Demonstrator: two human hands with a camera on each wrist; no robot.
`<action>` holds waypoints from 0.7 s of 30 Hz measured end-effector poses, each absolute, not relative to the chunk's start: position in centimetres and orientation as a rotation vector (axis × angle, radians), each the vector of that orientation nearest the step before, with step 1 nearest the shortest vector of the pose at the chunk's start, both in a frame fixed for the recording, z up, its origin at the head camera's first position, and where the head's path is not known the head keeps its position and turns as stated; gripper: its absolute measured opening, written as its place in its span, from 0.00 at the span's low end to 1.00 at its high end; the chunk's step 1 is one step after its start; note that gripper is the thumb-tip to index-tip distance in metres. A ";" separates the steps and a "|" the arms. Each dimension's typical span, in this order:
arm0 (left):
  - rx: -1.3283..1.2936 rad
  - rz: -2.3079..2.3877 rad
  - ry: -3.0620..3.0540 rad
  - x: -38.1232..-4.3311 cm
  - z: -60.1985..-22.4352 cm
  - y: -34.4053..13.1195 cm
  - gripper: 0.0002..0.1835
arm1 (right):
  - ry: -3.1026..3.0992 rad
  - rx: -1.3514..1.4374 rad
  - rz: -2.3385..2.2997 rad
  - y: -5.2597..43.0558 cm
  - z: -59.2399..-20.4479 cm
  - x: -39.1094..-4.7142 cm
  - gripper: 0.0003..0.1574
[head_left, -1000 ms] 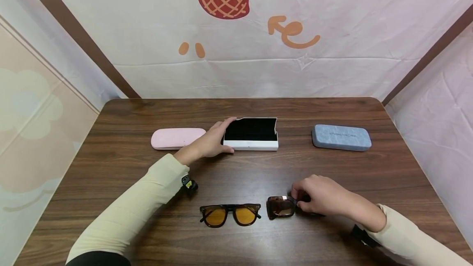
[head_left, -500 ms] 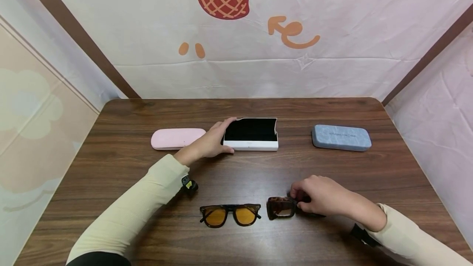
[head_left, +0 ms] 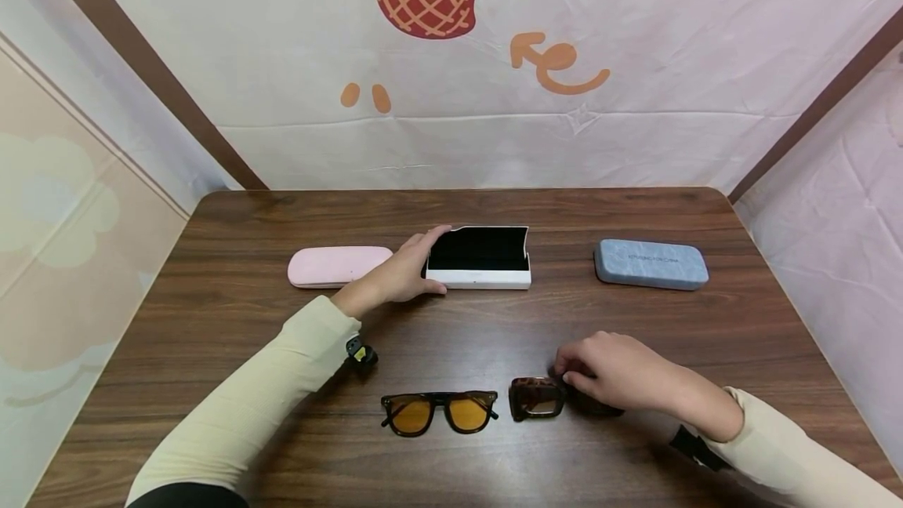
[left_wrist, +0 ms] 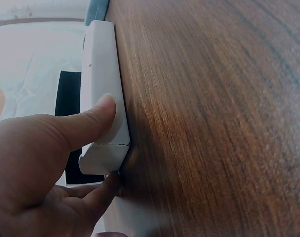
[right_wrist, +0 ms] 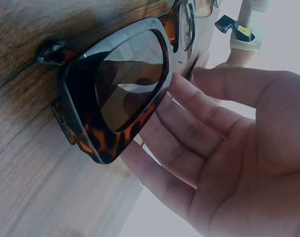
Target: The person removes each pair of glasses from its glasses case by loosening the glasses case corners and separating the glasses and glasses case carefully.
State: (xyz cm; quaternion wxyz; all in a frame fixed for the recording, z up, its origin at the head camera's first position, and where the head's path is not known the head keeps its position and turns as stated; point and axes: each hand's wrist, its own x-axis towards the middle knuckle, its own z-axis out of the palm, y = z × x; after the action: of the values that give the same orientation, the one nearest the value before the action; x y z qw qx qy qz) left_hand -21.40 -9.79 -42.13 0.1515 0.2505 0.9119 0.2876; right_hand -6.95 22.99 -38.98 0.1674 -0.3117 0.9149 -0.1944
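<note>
My left hand (head_left: 409,269) grips the left end of a white glasses case (head_left: 478,279), which stands open with its black lining showing. In the left wrist view the thumb lies on the white front, and a finger reaches beneath the end. My right hand (head_left: 624,371) is at the tortoiseshell sunglasses (head_left: 538,398), which lie on the table and are partly covered by it. Seen from the right wrist, its fingers (right_wrist: 182,143) bend loosely behind the frame (right_wrist: 115,143), and the thumb stands apart from the sunglasses. Black-framed glasses with amber lenses (head_left: 439,412) lie to their left.
A pink glasses case (head_left: 328,266) lies left of the white one, partly behind the left wrist. Farther right is a blue glasses case (head_left: 650,265). All of these stand on a brown wooden table (head_left: 451,477), with a printed cloth (head_left: 451,139) hanging behind it.
The right thumb has shifted up and left, close to the index finger. The tortoiseshell sunglasses have tilted slightly, so their lens reflects differently. The left hand and white case stay put.
</note>
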 end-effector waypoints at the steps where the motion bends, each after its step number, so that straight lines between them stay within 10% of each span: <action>1: 0.722 0.824 2.618 -21.4 -42.1 -9.8 0.55 | 2.611 -0.892 -0.556 23.0 -39.0 -7.0 0.07; 21: 0.737 0.830 2.625 -21.4 -42.2 -9.8 0.55 | 2.653 -1.169 -0.687 22.3 -38.9 -7.5 0.08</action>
State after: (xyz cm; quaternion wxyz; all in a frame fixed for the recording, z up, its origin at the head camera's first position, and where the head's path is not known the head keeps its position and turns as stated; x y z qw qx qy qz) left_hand -21.40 -9.76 -42.22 0.1452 0.2559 0.9113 0.2881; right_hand -7.49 22.34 -38.87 0.0809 -0.3910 0.8876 -0.2298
